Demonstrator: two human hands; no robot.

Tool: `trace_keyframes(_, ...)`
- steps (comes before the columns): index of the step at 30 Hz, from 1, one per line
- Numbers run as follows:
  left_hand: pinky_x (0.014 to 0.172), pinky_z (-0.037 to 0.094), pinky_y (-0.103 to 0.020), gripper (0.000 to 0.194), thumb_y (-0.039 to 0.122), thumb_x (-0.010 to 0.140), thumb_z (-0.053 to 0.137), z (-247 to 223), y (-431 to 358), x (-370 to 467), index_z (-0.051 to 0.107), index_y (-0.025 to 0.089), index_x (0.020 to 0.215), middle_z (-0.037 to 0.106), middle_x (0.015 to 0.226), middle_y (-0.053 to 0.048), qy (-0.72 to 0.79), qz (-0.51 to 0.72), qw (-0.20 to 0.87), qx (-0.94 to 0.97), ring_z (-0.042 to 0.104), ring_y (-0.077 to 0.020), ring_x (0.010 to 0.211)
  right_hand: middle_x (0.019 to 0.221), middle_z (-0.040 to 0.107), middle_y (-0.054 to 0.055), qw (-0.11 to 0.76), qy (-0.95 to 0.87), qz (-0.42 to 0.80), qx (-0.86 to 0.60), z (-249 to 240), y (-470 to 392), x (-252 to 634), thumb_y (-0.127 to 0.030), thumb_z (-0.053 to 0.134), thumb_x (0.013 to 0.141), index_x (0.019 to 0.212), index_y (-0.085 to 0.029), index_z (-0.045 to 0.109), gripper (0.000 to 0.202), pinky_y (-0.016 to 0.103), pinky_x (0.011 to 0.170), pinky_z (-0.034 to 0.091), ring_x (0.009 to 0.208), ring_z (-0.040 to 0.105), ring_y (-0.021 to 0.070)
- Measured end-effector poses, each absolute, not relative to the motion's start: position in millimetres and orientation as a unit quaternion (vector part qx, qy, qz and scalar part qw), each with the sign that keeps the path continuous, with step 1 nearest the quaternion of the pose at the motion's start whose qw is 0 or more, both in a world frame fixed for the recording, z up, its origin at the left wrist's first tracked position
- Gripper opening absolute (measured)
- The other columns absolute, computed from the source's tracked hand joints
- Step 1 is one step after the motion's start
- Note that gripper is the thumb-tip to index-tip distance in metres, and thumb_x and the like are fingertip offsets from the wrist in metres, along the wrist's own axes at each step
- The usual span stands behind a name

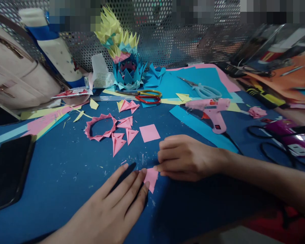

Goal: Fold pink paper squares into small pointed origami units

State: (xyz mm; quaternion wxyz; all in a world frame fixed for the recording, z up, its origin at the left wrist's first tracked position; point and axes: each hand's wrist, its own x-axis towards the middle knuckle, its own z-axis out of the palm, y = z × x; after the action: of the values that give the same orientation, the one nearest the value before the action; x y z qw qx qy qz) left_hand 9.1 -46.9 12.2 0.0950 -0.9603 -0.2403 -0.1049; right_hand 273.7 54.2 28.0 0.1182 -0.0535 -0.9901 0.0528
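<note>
A small folded piece of pink paper (151, 179) lies on the blue table between my hands. My left hand (117, 200) rests flat with its fingers stretched out, the fingertips pressing the paper's left side. Curled closed, my right hand (185, 157) has its thumb and fingertips at the paper's upper right corner. Just beyond lies a flat pink paper square (149, 133). To its left are several folded pink paper triangles (117, 142) and a ring of folded pink pieces (101, 127).
A pink glue gun (210, 110), light-blue scissors (205, 90) and red-and-yellow-handled scissors (148, 96) lie farther back. A spiky paper model (129, 74) stands by the perforated metal panel (157, 44). A black phone (10, 173) is at left, a purple device (292, 135) at right.
</note>
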Motion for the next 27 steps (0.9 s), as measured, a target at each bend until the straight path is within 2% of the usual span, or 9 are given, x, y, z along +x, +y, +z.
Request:
trace_keyframes(3,0.123,0.009,-0.049,0.04,0.02,0.105,0.031,11.4,-49.3,10.5,0.063,0.01,0.127,0.066,0.13,-0.014,-0.251,-0.114,0.112,-0.955,0.06,-0.0258,0.119,0.08,0.06,0.001,0.144,-0.987,0.034,-0.063,21.5,52.1,272.1,-0.026,0.046,0.103,0.074,-0.019,0.059,0.032,0.031,0.072,0.04,0.073,0.047,0.0149)
trace_keyframes(10,0.121,0.014,-0.047,0.04,0.019,0.104,0.031,13.2,-50.9,11.0,0.064,0.013,0.126,0.071,0.119,-0.014,-0.265,-0.12,0.123,-0.949,0.065,-0.0263,0.111,0.079,0.058,0.001,0.129,-0.989,0.021,-0.066,22.7,50.6,272.0,-0.028,0.043,0.104,0.074,-0.019,0.057,0.034,0.032,0.073,0.04,0.073,0.049,0.0148)
trace_keyframes(17,0.117,0.019,-0.047,0.04,0.02,0.103,0.032,11.3,-56.0,8.4,0.061,0.014,0.13,0.07,0.121,-0.016,-0.284,-0.113,0.132,-0.943,0.063,-0.0292,0.115,0.078,0.059,0.002,0.174,-0.978,0.047,-0.102,17.0,45.6,268.2,-0.028,0.048,0.102,0.077,-0.017,0.06,0.03,0.03,0.068,0.035,0.072,0.047,0.0152)
trace_keyframes(22,0.118,0.017,-0.048,0.039,0.024,0.098,0.044,11.2,-57.6,7.8,0.058,0.016,0.133,0.065,0.129,-0.017,-0.303,-0.107,0.124,-0.939,0.056,-0.0302,0.124,0.084,0.06,0.001,0.148,-0.951,0.147,-0.228,12.4,35.7,257.3,-0.034,0.054,0.1,0.088,-0.018,0.06,0.021,0.028,0.068,0.035,0.078,0.05,0.0146)
trace_keyframes(27,0.119,0.014,-0.048,0.044,0.031,0.091,0.061,9.9,-52.7,6.0,0.061,0.017,0.132,0.062,0.134,-0.016,-0.292,-0.115,0.09,-0.945,0.052,-0.0309,0.128,0.082,0.059,-0.001,0.133,-0.921,0.224,-0.288,11.4,30.5,251.1,-0.024,0.067,0.089,0.084,-0.018,0.058,0.013,0.027,0.07,0.033,0.076,0.05,0.0132)
